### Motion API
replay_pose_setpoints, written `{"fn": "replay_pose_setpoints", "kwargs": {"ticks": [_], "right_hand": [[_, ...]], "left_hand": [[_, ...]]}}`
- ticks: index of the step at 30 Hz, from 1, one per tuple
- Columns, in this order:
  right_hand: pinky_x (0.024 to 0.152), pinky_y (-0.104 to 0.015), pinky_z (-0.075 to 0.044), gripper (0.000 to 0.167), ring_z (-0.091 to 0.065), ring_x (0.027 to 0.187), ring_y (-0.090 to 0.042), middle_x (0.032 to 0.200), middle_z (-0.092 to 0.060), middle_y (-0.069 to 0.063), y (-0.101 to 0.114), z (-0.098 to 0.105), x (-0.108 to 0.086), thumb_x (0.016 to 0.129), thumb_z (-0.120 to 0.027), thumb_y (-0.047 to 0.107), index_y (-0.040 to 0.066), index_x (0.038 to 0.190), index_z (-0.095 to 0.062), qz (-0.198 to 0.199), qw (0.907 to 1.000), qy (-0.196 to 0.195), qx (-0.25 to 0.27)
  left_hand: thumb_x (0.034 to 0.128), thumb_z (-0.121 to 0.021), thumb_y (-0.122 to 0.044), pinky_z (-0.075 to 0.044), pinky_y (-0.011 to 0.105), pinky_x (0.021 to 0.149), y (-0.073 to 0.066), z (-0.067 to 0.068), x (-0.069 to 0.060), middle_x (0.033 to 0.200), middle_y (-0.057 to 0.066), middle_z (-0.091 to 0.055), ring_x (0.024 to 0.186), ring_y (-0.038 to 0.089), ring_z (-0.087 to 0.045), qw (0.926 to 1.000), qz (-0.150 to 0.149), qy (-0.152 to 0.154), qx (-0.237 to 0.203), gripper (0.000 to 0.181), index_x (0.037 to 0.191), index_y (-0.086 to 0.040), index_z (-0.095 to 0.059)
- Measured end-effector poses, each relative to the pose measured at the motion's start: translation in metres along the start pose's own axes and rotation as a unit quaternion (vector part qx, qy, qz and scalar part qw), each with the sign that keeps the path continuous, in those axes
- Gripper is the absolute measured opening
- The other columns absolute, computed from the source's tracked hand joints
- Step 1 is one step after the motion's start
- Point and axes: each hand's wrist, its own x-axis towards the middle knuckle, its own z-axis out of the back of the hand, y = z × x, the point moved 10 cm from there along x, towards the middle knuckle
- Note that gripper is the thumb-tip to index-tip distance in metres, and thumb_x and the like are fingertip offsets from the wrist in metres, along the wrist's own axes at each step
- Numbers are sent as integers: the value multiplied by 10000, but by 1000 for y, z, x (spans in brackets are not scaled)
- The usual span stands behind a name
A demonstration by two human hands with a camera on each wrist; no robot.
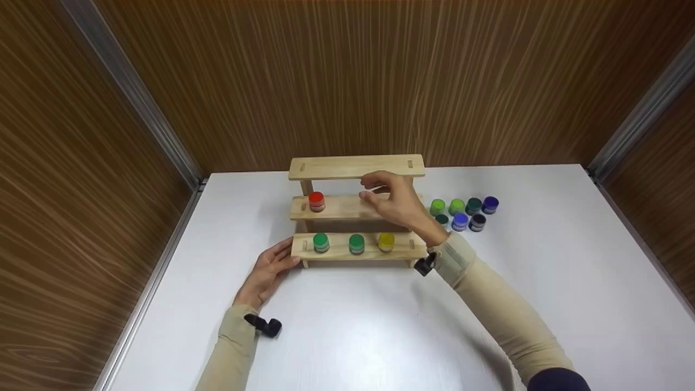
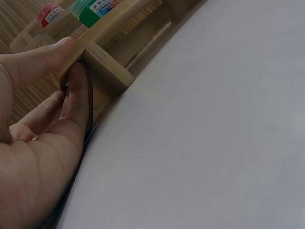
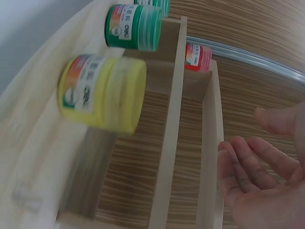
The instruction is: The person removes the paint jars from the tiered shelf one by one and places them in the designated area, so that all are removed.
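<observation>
A three-tier wooden rack (image 1: 358, 210) stands on the white table. My left hand (image 1: 267, 273) grips the left end of its lowest shelf; in the left wrist view the thumb lies over the shelf edge, the fingers (image 2: 78, 95) under it. Above the middle shelf hovers my right hand (image 1: 395, 200), thumb and fingers apart, nothing between them. A red jar (image 1: 316, 201) sits at that shelf's left end. The lowest shelf bears two green jars (image 1: 321, 243) (image 1: 357, 244) and a yellow jar (image 1: 386, 242), also close up in the right wrist view (image 3: 100, 93).
Right of the rack, several jars stand grouped on the table (image 1: 543, 271): light green (image 1: 456, 206), dark green (image 1: 473, 205), dark blue (image 1: 490, 205), violet (image 1: 460, 221) and black (image 1: 478, 222). My right forearm passes in front of them. Wood-grain panels (image 1: 347, 81) enclose the back and sides.
</observation>
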Motion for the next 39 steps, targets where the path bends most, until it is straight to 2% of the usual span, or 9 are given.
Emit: {"fn": "replay_pose_setpoints", "kwargs": {"ticks": [8, 16, 24, 33, 39], "right_hand": [[1034, -485, -603, 309, -719, 1152, -352, 1229, -755, -184, -5, -22, 11, 980, -752, 78, -7, 1277, -734, -150, 9996, 241, 55], [1031, -460, -606, 320, -714, 1173, -377, 1237, -748, -196, -7, -35, 18, 984, -764, 107, -23, 1273, -723, -254, 9993, 248, 94], [1032, -435, -608, 359, -698, 1198, -414, 1260, -736, -211, -3, -50, 24, 978, -776, 125, -32, 1294, -712, -226, 9992, 315, 86], [1003, -408, -627, 457, -718, 1194, -348, 1319, -706, -239, -1, -73, 26, 961, -805, 143, -51, 1355, -680, -191, 9981, 563, 145], [952, -408, -636, 440, -747, 1088, -301, 1251, -753, -205, -4, -85, 26, 953, -808, 147, -46, 1333, -696, -195, 9975, 678, -65]], "left_hand": [[973, -684, 76, -527, 243, 1105, 0, 1, 0, 1667, 274, -382, 1418, 260, -545, 10000, -3, -38, 9, 758, 1639, 48, -324], [974, -681, 75, -523, 253, 1115, 1, -3, 1, 1676, 283, -363, 1430, 261, -533, 10000, 18, 43, -6, 763, 1641, 55, -311], [982, -670, 76, -516, 261, 1130, 0, -1, 0, 1677, 284, -362, 1420, 246, -541, 10000, -22, 55, 15, 753, 1641, 57, -305], [983, -654, 90, -526, 242, 1106, 0, 1, 0, 1686, 286, -342, 1461, 282, -505, 10000, 14, 20, -27, 755, 1645, 58, -292], [986, -658, 79, -519, 246, 1119, -1, -1, -1, 1686, 292, -336, 1435, 252, -531, 9999, 2, 99, 44, 762, 1648, 60, -281]]}}
